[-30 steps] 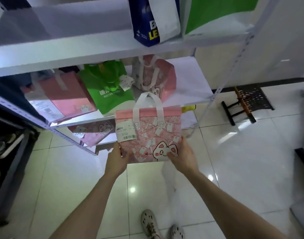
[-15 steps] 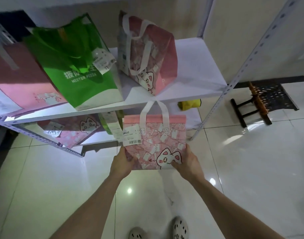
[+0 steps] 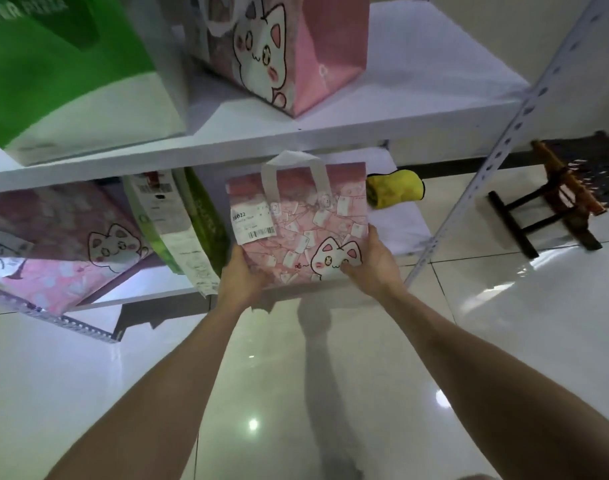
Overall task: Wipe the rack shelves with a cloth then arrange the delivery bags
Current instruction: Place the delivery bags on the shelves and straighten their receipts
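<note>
Between the two hands, a pink cat-print bag [image 3: 306, 230] stands upright at the front edge of the lower shelf [image 3: 405, 223]. The left hand [image 3: 242, 277] clasps the bag's lower left corner, fingers wrapped behind the panel; the right hand [image 3: 374, 263] clasps the lower right corner, thumb pressed on the front face beside the printed cat. Whether the bag's base rests on the shelf or hangs just clear of it cannot be told, since the hands cover the bottom edge. The bag is pink, patterned with small white envelope shapes, with a white cartoon cat face at its lower right. A pale looped handle [image 3: 296, 174] rises from the top edge and reaches the underside of the upper shelf [image 3: 417, 109]. A white receipt label [image 3: 253, 225] with a barcode is stuck to the front panel above the left hand. Just left of the left hand, a green bag [image 3: 202, 220] leans on edge with a long paper slip hanging from it. Above and right of the right hand, a yellow cloth [image 3: 395, 187] lies bunched on the lower shelf, apart from the held bag. On the upper shelf above the grip stands a second pink cat bag [image 3: 296, 53], with a large green bag [image 3: 60, 71] to its left.
</note>
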The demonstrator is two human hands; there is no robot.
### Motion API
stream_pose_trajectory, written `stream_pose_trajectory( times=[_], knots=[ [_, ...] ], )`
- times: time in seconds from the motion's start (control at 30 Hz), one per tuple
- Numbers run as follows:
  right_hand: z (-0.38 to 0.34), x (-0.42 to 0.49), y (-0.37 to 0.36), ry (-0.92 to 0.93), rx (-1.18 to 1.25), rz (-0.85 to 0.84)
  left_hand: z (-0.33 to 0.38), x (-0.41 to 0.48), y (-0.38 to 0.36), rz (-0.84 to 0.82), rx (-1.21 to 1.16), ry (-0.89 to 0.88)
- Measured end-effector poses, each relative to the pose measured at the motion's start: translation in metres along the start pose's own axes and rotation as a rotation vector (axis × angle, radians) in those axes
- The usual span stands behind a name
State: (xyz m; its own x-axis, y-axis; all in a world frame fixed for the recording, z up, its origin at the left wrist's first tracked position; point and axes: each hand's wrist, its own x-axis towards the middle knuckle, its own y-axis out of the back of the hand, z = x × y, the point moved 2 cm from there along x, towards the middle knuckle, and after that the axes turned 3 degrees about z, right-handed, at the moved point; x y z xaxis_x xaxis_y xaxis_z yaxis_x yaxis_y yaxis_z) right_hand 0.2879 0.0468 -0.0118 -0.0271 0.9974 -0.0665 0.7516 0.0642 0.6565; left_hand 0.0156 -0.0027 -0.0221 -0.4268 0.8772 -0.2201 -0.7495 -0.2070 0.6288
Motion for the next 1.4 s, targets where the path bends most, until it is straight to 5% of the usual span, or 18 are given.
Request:
stream_pose_trajectory(
  times=[0.47, 1.0, 1.4],
  knots=[
    [0.067, 0.088, -0.081, 0.116, 0.116, 0.149, -0.050, 0.086, -0.058, 0.198, -0.065, -0.254],
    [0.063, 0.061, -0.057, 0.088, 0.069, 0.081, -0.050, 0.063, -0.025, 0.109, 0.008, -0.271],
    [0.002, -0.028, -0.006, -0.126, -0.124, -0.117, -0.023, -0.020, 0.046, -0.087, 0.067, 0.000]
  ],
)
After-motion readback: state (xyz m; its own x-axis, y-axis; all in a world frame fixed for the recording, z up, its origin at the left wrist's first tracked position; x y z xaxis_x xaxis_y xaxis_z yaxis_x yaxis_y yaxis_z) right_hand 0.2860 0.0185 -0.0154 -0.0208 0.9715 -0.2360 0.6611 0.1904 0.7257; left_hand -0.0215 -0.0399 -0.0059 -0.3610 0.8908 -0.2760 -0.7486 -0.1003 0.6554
